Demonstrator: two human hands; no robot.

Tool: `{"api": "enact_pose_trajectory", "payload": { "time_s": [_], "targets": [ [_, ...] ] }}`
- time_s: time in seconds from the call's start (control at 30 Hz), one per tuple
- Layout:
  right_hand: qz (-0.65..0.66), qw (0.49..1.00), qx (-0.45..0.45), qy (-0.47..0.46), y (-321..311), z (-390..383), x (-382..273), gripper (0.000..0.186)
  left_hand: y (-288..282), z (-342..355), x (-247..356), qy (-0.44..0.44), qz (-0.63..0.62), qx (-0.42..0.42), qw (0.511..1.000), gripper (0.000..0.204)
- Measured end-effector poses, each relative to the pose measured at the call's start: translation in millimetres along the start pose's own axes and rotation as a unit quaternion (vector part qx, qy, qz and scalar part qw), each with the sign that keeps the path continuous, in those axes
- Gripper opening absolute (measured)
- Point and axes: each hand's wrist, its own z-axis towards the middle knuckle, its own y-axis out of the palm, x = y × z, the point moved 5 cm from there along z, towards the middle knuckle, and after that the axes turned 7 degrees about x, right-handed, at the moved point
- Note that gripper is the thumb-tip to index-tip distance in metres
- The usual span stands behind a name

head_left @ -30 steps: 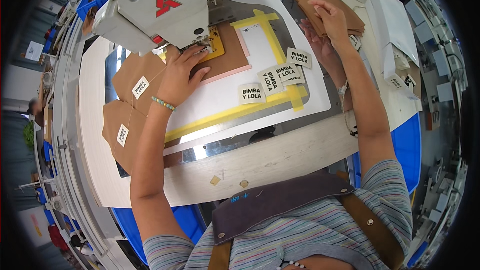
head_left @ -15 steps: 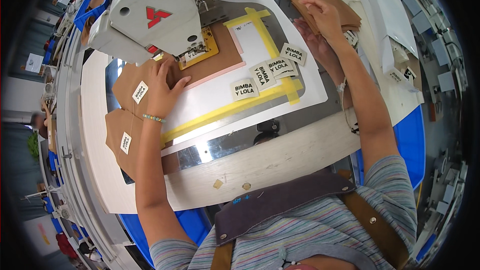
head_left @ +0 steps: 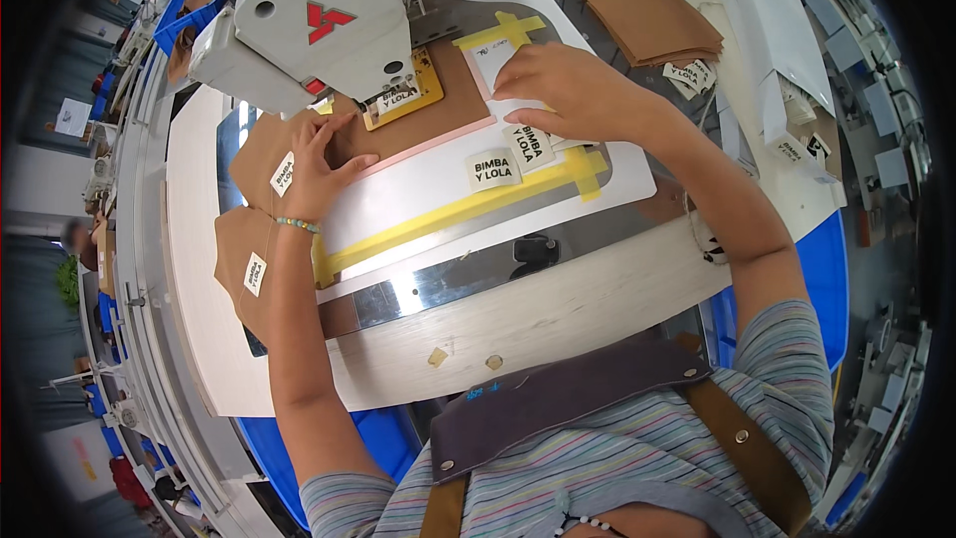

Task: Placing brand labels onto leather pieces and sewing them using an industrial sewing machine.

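Pale tabletop spans the station. White sheet lies on it, with yellow tape along its near side. White machine head hangs over the work, far side. Brown stack sits far right, labels by its near edge. Labelled brown pieces lie left, partly behind the left forearm. Brown panel is on the sheet, partly under the head, pink strip along its near edge.

Right hand: over the panel's right edge, fingers bent, thumb parted from them (fingertips partly hidden, can't tell if they have anything). Left hand: fingers spread on the panel's left part, thumb by the pink strip, nothing pinched. Yellow frame sits on the panel, white label inside it. Loose labels lie near the right thumb.
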Motion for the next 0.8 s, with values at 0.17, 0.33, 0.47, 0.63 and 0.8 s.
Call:
{"api": "enact_pose_trajectory", "payload": {
  "time_s": [0.17,0.33,0.47,0.63,0.8],
  "targets": [
    [-0.042,0.998,-0.036,-0.015,22,6,-13,0.035,11,-6,27,0.039,0.024,-0.009,0.999,0.07],
    [-0.092,0.993,-0.074,-0.006,36,11,-14,0.037,29,-1,44,0.057,0.017,-0.005,0.998,0.052],
    [-0.122,0.991,-0.056,-0.016,42,10,-14,0.032,34,7,41,0.032,0.001,0.027,0.999,0.027],
    [-0.195,0.979,0.011,-0.06,48,15,-13,0.019,31,-3,62,0.157,-0.003,0.029,0.987,0.014],
    [-0.127,0.985,0.007,-0.115,46,7,-33,0.014,15,-48,81,0.2,0.067,-0.039,0.977,0.015]
  ]
}}
